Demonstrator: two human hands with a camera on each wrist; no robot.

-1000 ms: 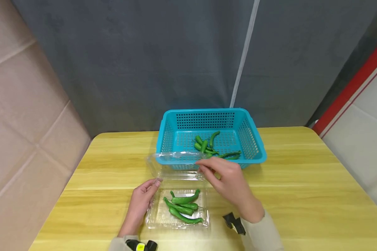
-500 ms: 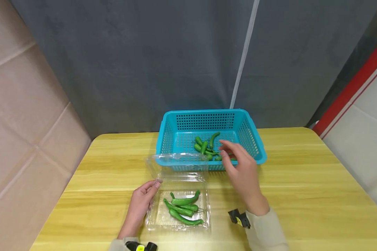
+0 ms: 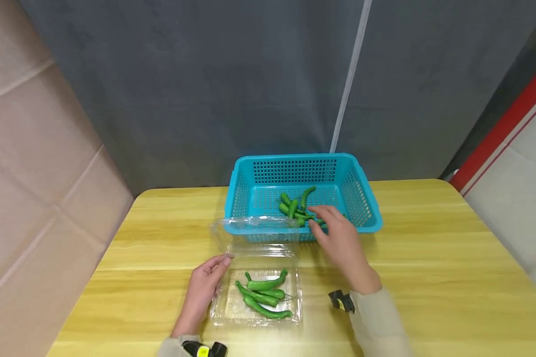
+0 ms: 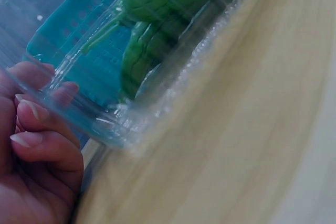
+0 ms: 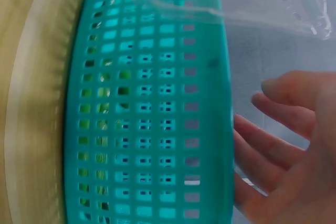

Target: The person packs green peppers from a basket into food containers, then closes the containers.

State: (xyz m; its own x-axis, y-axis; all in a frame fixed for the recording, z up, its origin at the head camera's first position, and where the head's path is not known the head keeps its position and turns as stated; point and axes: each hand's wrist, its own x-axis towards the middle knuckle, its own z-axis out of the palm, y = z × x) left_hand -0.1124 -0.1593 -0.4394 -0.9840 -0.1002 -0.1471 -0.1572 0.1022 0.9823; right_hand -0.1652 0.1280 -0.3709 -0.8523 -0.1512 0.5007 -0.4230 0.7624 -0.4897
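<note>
A clear plastic clamshell box [image 3: 219, 317] lies with its lid [image 3: 256, 238] raised, the lid overlapping the front of a blue basket. Several green chili peppers [image 3: 268, 284] rest in its tray. My left hand [image 3: 204, 285] pinches the box's left edge near the hinge; in the left wrist view its fingers [image 4: 34, 140] curl at the clear wall. Over the basket's front rim reaches my right hand [image 3: 339, 243], thumb and fingers apart, above more green peppers [image 3: 292, 208]. The right wrist view shows its fingers [image 5: 273, 140] passing behind the rim, fingertips partly hidden.
The blue perforated basket [image 3: 370, 198] stands at the back of the wooden table [image 3: 429, 263], against a dark grey curtain [image 3: 205, 99]. Pale padded panels flank the table on both sides.
My right hand has left the box's lid and moved right, then lowered into the front of the basket. My left hand stays at the box's edge.
</note>
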